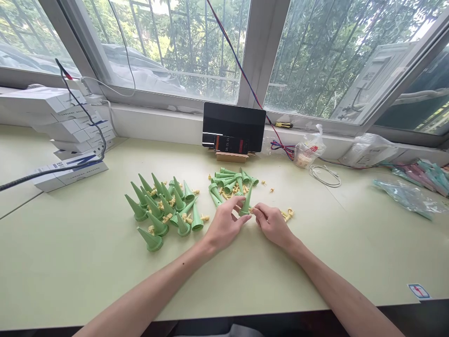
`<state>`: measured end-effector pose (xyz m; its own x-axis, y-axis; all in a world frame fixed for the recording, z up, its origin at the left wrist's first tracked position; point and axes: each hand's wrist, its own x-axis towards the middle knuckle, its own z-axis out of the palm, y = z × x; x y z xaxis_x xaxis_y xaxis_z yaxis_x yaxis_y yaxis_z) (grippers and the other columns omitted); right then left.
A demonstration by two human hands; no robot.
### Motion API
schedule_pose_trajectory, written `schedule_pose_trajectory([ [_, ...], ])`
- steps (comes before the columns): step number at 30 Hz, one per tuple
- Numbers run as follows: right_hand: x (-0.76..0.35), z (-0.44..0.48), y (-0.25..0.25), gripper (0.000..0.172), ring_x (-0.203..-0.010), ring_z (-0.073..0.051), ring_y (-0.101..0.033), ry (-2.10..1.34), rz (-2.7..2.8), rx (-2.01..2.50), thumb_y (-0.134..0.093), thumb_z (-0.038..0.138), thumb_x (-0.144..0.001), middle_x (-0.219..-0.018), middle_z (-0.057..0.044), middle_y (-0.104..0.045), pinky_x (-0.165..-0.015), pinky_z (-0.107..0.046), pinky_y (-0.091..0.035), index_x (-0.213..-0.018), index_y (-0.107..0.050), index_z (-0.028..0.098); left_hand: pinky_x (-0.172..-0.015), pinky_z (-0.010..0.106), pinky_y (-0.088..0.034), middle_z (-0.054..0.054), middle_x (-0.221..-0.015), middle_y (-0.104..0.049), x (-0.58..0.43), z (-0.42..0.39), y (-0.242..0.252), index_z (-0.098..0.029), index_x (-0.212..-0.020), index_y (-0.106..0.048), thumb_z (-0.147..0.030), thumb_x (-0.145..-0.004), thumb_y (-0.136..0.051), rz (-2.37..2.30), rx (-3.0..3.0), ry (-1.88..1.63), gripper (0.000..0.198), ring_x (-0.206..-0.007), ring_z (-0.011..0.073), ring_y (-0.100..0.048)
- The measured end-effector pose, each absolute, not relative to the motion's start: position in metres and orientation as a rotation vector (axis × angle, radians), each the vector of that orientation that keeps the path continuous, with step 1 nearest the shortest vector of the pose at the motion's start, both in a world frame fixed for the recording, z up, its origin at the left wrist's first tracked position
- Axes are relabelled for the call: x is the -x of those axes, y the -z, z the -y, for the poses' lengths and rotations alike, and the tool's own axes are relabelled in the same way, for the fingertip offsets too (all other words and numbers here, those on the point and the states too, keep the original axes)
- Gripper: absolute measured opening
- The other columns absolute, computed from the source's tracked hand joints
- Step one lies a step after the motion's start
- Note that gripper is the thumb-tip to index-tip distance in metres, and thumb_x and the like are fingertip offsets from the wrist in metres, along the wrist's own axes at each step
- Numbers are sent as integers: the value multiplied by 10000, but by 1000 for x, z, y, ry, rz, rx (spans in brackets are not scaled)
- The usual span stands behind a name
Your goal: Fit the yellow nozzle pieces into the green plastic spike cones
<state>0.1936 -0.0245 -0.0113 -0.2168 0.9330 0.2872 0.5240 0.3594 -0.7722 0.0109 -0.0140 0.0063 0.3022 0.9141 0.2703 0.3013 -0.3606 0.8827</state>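
Note:
My left hand (227,220) grips a green plastic cone (246,202) near its wide collar, the tip pointing up. Close against that collar, my right hand (271,223) pinches a small yellow plastic piece (251,210), mostly covered by the fingers. Beyond the hands lies a pile of loose green cones (228,177) mixed with small yellow pieces (239,191). To the left stands a group of green cones (154,209), many with yellow pieces at their sides. A few more yellow pieces (289,214) lie just right of my right hand.
At the back, a phone (231,144) with a running timer leans on a dark screen (234,119). White boxes (70,172) are stacked at the left, with a black cable across them. A coiled white cable (325,175) and plastic bags (409,194) lie at the right.

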Motion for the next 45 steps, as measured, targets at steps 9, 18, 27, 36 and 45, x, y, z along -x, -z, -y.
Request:
schedule_pose_trajectory([
  [9, -191, 27, 9, 342, -487, -122, -367, -711, 1867, 1269, -379, 388, -1008, -546, 44, -420, -514, -256, -326, -737, -487, 209, -718, 300, -582, 76, -1127, -645, -10, 14, -8, -223, -1181, -600, -272, -824, -655, -1081, -1808, -1043, 365, -1020, 210, -617],
  [18, -188, 28, 4, 406, -452, -117, -372, -802, 1824, 1269, -375, 432, -1007, -511, 42, -410, -480, -249, -325, -720, -537, 195, -713, 270, -581, 42, -1085, -633, -9, 12, -7, -217, -1031, -605, -201, -799, -651, -1029, -1846, -1074, 236, -997, 185, -616],
  [27, -187, 27, 6, 431, -415, -109, -326, -905, 1724, 1244, -382, 494, -999, -469, 62, -357, -441, -248, -294, -714, -516, 200, -749, 293, -602, 37, -1028, -590, -11, 11, -7, -210, -968, -609, -210, -828, -623, -1018, -1899, -1101, 141, -948, 165, -609],
  [36, -191, 27, 2, 394, -485, -120, -418, -668, 1690, 1277, -398, 464, -1008, -543, 32, -491, -525, -253, -362, -749, -532, 200, -623, 282, -592, 58, -931, -645, -8, 6, -10, -186, -1096, -575, -406, -896, -569, -993, -1667, -1117, 297, -816, 178, -671],
  [45, -191, 28, -1, 341, -537, -129, -512, -640, 1732, 1244, -450, 423, -997, -648, -5, -592, -567, -259, -422, -843, -637, 183, -525, 266, -536, -23, -670, -576, -12, 10, -14, -158, -1070, -545, -512, -893, -572, -930, -1381, -963, 397, -533, 123, -593],
])
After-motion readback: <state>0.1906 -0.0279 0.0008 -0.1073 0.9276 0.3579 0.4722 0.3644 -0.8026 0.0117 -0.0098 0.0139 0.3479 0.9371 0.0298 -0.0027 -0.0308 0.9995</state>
